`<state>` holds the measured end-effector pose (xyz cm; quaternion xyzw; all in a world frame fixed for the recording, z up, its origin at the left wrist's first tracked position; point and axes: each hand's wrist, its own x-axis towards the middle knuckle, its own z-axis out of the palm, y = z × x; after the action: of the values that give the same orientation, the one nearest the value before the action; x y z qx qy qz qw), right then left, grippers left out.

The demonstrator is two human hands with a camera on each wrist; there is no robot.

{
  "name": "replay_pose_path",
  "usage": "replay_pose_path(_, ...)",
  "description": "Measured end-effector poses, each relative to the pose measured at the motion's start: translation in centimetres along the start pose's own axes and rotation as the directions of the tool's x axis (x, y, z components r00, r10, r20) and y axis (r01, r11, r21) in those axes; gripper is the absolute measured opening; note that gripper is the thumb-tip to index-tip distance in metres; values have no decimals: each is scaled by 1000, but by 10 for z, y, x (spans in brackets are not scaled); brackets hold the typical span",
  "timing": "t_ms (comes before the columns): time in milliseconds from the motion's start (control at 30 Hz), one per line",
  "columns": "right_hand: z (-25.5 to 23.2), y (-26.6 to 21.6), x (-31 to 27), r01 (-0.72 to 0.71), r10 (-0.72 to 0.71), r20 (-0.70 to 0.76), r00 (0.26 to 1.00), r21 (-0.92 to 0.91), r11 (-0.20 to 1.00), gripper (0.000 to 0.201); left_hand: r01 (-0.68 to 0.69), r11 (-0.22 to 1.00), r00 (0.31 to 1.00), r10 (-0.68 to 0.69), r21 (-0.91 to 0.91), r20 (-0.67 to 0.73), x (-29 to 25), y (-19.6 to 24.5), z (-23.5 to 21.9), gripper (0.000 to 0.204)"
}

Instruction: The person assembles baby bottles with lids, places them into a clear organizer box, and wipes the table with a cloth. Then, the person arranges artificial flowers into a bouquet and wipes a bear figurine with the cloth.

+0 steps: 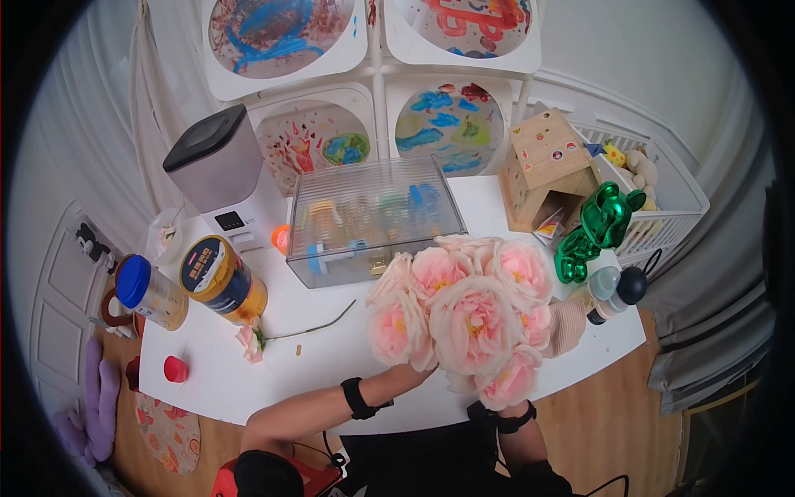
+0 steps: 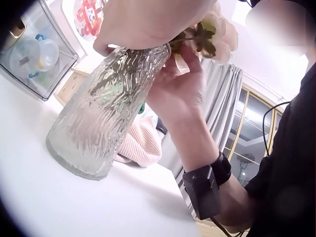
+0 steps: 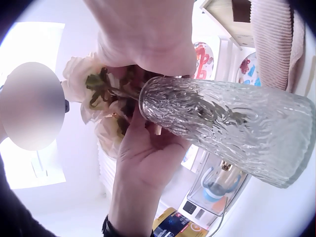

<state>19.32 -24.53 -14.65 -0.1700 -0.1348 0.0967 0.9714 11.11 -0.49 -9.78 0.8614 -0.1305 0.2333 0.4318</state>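
A ribbed clear glass vase (image 2: pixel 98 113) stands on the white table, with green stems showing through its wall. Pale pink roses (image 1: pixel 476 323) fill its mouth and hide most of both hands in the head view. My left hand (image 3: pixel 150 160) holds the vase's neck, its fingers reaching behind the glass and the thumb up beside the stems. On the opposite side my right hand (image 2: pixel 180 94) grips the neck near the rim, thumb close to the blooms. A single cut rose (image 1: pixel 250 341) with a long stem lies on the table to the left.
Behind the roses sits a clear lidded box (image 1: pixel 377 219) of bottles. Left are a yellow tub (image 1: pixel 222 277), a blue-lidded jar (image 1: pixel 151 291) and a red cup (image 1: pixel 175 369). A green bear figure (image 1: pixel 598 232), a pink cloth (image 1: pixel 566 329) and small bottles (image 1: pixel 604 286) stand right.
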Motion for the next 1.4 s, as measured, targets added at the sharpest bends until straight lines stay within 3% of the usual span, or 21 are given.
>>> replay_pose_path(267, 18, 25, 7, -24, 25, -17, 1000, 57, 998, 64, 54, 997, 998, -53, -56, 15, 22, 5, 6, 45)
replay_pose_path(433, 28, 34, 19, -33, 36, -29, 999, 85, 996, 63, 84, 991, 996, -82, -99, 26, 8, 5, 0, 45)
replay_pose_path(500, 16, 30, -3, -34, 38, -37, 999, 95, 995, 63, 97, 988, 995, -94, -118, 35, 10, 6, 1, 46)
replay_pose_path(1067, 27, 17, 37, -73, 87, -60, 994, 202, 977, 62, 201, 949, 979, -188, -243, 76, 17, 15, 3, 47)
replay_pose_path(1100, 35, 1, 46, 230, -229, 41, 972, -333, 915, 60, 207, 946, 978, -194, -251, 77, 16, 15, 3, 47)
replay_pose_path(1133, 59, -21, 60, 487, -427, 284, 858, -715, 502, 59, 212, 942, 977, -199, -259, 79, 15, 15, 2, 47)
replay_pose_path(1200, 106, -47, 79, 584, -528, 321, 786, -664, 467, 58, 225, 933, 974, -208, -281, 89, 13, 16, 0, 47)
replay_pose_path(1233, 132, -56, 83, 585, -532, 320, 784, -666, 462, 58, 230, 929, 973, -210, -290, 98, 14, 17, 1, 47)
replay_pose_path(1300, 178, -64, 83, 699, -133, 696, 705, -714, -32, 45, 239, 922, 970, -214, -305, 113, 16, 18, 1, 47)
replay_pose_path(1333, 191, -66, 83, 699, -135, 696, 705, -715, -33, 45, 244, 918, 969, -218, -312, 118, 17, 19, 1, 47)
replay_pose_path(1400, 208, -65, 83, 755, 162, 746, 646, -593, -280, 30, 252, 912, 967, -224, -323, 124, 17, 21, 1, 47)
